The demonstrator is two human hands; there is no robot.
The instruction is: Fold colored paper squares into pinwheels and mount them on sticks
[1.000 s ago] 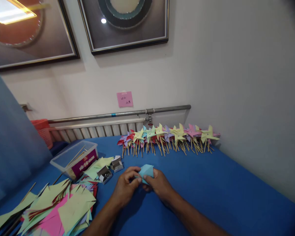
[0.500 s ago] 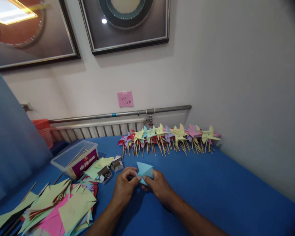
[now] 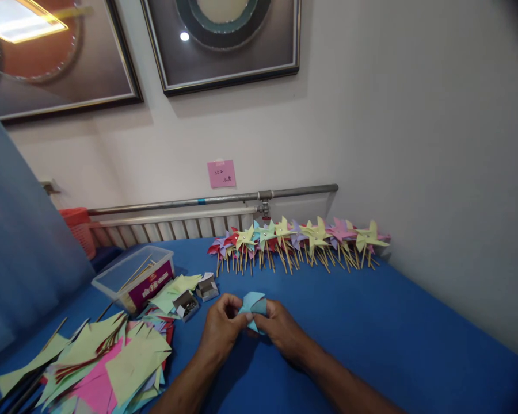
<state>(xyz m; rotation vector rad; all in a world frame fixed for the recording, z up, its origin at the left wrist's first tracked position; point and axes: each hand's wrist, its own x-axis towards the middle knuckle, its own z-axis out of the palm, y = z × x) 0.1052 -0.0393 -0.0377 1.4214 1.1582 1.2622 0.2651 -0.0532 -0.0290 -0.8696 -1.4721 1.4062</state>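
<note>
A light-blue paper pinwheel (image 3: pixel 254 302), its corners bent in towards the middle, is held just above the blue table. My left hand (image 3: pixel 225 322) pinches it from the left, thumb at the centre of the paper. From the right, my right hand (image 3: pixel 280 328) grips it too, with the thumb pressed close to the other thumb. Fingers beneath the paper are mostly hidden. Left of my hands sit a small open box of metal pins (image 3: pixel 186 306) and a second small open box (image 3: pixel 208 287).
Finished pinwheels on sticks (image 3: pixel 315 236) lie in a row along the back. At the left are a heap of cut coloured paper (image 3: pixel 107 362) and a clear plastic tub (image 3: pixel 133 282) with sticks. A radiator (image 3: pixel 176 225) and pipe (image 3: pixel 164 206) run along the wall.
The blue paper's upper corner, which stood up in a point, is now folded down towards the centre. Both hands stay close together in nearly the same place.
</note>
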